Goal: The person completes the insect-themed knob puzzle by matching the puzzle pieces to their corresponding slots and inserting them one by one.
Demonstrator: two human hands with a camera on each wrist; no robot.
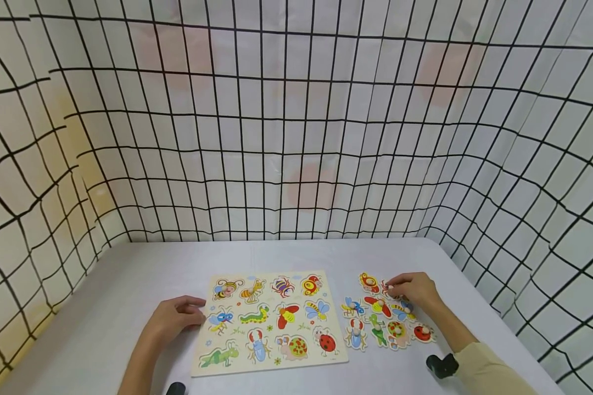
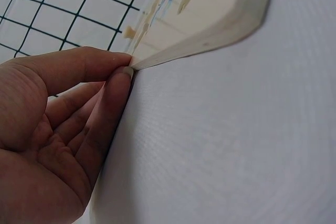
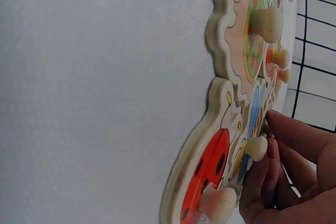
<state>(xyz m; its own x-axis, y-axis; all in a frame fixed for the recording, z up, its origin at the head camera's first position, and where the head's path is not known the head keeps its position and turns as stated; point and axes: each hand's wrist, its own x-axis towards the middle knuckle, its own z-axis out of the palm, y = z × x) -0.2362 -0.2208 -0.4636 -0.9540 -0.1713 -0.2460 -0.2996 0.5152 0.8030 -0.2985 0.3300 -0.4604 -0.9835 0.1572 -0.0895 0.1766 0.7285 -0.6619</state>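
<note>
A pale wooden puzzle board [image 1: 272, 323] printed with colourful insects lies in the middle of the table. At its left edge my left hand [image 1: 174, 318] pinches the rim; in the left wrist view the thumb and a finger of that hand [image 2: 68, 114] meet at the board's side. To the right of the board is a cluster of knobbed insect pieces. Over the far right of it, my right hand [image 1: 414, 289] pinches the spider piece [image 1: 385, 288] by its knob, mostly hidden by the fingers. Nearer the right wrist camera are the ladybug piece [image 3: 210, 169] and snail piece [image 3: 242, 38].
Beside the spider lie a butterfly-like red and yellow piece [image 1: 369, 283], a firefly piece [image 1: 378, 307], a stag beetle piece [image 1: 356, 334] and a grasshopper piece [image 1: 378, 329], packed close together. A white wall with black grid lines [image 1: 286, 137] encloses the white table [image 1: 128, 285].
</note>
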